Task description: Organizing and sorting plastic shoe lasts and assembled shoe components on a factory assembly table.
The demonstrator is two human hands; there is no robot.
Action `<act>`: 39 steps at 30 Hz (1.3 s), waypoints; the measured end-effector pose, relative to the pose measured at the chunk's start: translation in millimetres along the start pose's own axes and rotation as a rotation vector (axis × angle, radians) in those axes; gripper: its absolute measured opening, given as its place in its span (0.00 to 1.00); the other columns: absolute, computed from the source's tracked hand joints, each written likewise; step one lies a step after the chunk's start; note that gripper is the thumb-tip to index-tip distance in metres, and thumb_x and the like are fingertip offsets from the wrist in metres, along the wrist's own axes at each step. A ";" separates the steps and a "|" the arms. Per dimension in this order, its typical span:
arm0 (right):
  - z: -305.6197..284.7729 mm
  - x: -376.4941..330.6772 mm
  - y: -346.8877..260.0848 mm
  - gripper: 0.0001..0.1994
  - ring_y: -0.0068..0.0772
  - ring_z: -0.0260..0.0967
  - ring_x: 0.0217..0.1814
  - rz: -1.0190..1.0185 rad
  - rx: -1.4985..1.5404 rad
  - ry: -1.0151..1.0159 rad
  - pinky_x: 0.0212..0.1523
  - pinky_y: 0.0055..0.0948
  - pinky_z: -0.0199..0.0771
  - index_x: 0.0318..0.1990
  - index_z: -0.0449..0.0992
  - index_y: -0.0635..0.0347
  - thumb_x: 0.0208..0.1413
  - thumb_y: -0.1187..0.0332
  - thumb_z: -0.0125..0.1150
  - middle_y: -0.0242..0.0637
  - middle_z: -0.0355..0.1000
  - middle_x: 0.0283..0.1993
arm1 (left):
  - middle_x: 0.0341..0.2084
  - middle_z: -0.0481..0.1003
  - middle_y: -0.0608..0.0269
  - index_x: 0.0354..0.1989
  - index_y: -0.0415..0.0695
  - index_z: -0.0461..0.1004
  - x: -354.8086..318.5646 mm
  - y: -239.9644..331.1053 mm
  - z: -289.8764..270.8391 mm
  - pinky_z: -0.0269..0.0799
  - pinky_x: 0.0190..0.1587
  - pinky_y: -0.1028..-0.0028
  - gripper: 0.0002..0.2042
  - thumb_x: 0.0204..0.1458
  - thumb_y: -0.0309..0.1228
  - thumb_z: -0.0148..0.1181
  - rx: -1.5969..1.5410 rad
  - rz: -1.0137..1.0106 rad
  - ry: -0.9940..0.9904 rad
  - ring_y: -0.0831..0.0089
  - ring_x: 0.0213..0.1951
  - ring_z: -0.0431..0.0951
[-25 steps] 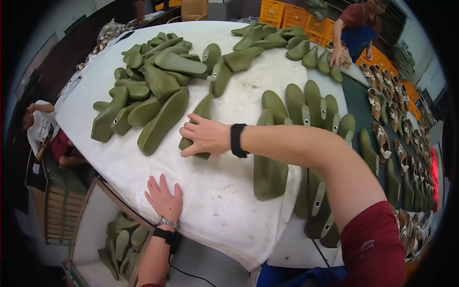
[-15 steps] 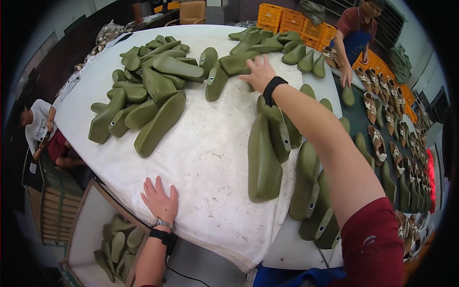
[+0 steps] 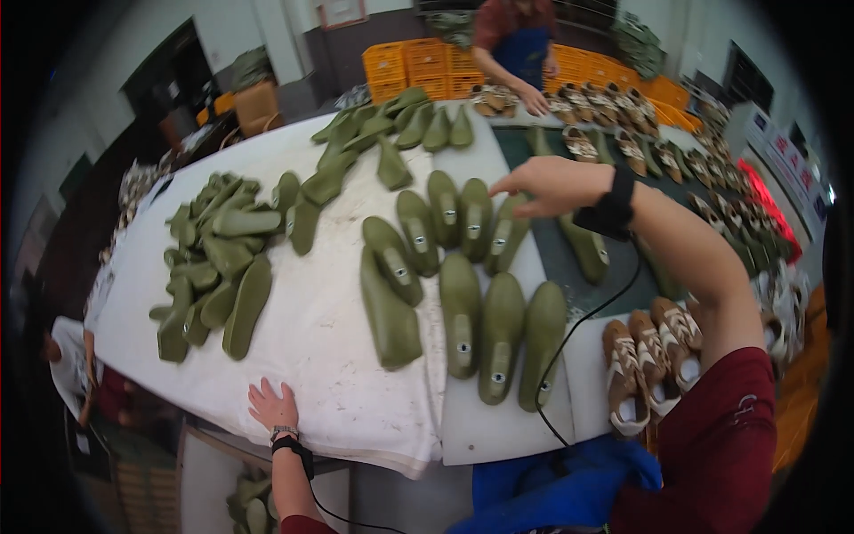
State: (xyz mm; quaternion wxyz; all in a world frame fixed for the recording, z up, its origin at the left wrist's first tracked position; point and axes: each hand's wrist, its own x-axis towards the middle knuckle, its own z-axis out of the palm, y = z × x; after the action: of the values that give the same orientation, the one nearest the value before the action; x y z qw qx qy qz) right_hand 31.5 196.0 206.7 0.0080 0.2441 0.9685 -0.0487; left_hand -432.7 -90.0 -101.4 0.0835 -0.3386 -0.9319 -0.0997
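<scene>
Green shoe lasts lie on a white-covered table (image 3: 329, 365). My left hand (image 3: 273, 409) rests flat on the cloth near the front edge, fingers spread, holding nothing. Over the right side hovers my right hand (image 3: 562, 187), its index finger and thumb apart and nothing visible between them. Just below its fingertips is a shoe last (image 3: 506, 236) at the end of a back row. Three more lasts, the middle one (image 3: 501, 334) among them, lie side by side in front. To their left, one last (image 3: 389, 311) lies near a tilted one (image 3: 392, 258).
A heap of lasts (image 3: 227, 254) covers the left of the table, with another group (image 3: 356, 125) at the far edge. Brown-and-white shoes (image 3: 654, 356) stand at right. A black cable (image 3: 569, 334) crosses there. Another person (image 3: 516, 44) works beyond, before orange crates (image 3: 427, 67).
The view has swung right. My right hand has left the lasts at the far middle and come over the rows at right. My left hand stays on the cloth.
</scene>
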 end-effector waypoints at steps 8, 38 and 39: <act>-16.8 -335.4 -11.9 0.21 0.44 0.71 0.37 0.448 0.248 0.079 0.38 0.35 0.69 0.49 0.70 0.63 0.46 0.68 0.59 0.45 0.72 0.33 | 0.57 0.59 0.44 0.58 0.43 0.59 1.2 23.3 -16.5 0.58 0.56 0.56 0.28 0.52 0.46 0.45 0.189 -0.018 -0.598 0.48 0.57 0.60; 8.2 -536.2 -115.0 0.16 0.19 0.58 0.20 -0.324 1.484 1.510 0.26 0.22 0.65 0.48 0.63 0.62 0.51 0.72 0.56 0.29 0.61 0.27 | 0.35 0.73 0.46 0.57 0.43 0.57 -365.0 386.0 -129.9 0.71 0.37 0.62 0.31 0.45 0.37 0.61 -0.516 1.262 -0.688 0.51 0.36 0.74; -6.4 -555.2 -118.6 0.16 0.20 0.59 0.22 -0.351 1.411 1.557 0.32 0.25 0.65 0.47 0.63 0.64 0.49 0.75 0.55 0.29 0.59 0.26 | 0.30 0.75 0.47 0.58 0.43 0.55 -366.3 387.4 -125.8 0.71 0.34 0.61 0.32 0.45 0.38 0.60 -0.421 1.182 -0.795 0.51 0.32 0.76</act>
State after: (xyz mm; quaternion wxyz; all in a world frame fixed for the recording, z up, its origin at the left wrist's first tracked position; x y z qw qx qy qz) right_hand 464.4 -169.4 245.6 -0.7639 0.0145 0.4810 -0.4299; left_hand 106.5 -54.8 -11.5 -0.2871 -0.8031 -0.5151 -0.0847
